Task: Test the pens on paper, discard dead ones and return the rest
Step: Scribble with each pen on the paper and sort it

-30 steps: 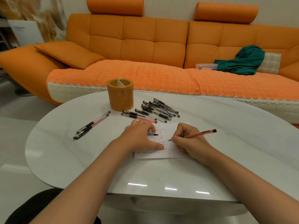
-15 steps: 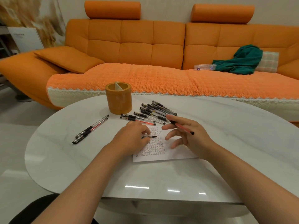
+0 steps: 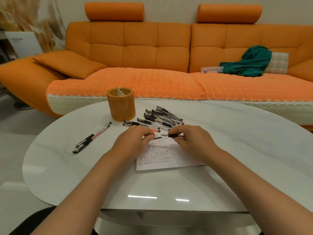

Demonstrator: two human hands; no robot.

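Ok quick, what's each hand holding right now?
Left hand: pinching a pen cap.
Right hand: pinching the red pen, tip aimed at the cap.

Bright even light w/ glare on table [image 3: 237, 141]; fisheye edges, poss. soft

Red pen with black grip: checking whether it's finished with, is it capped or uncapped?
Uncapped. The red pen with black grip, held by the right hand, shows its bare tip; the left hand pinches a clear cap beside it.
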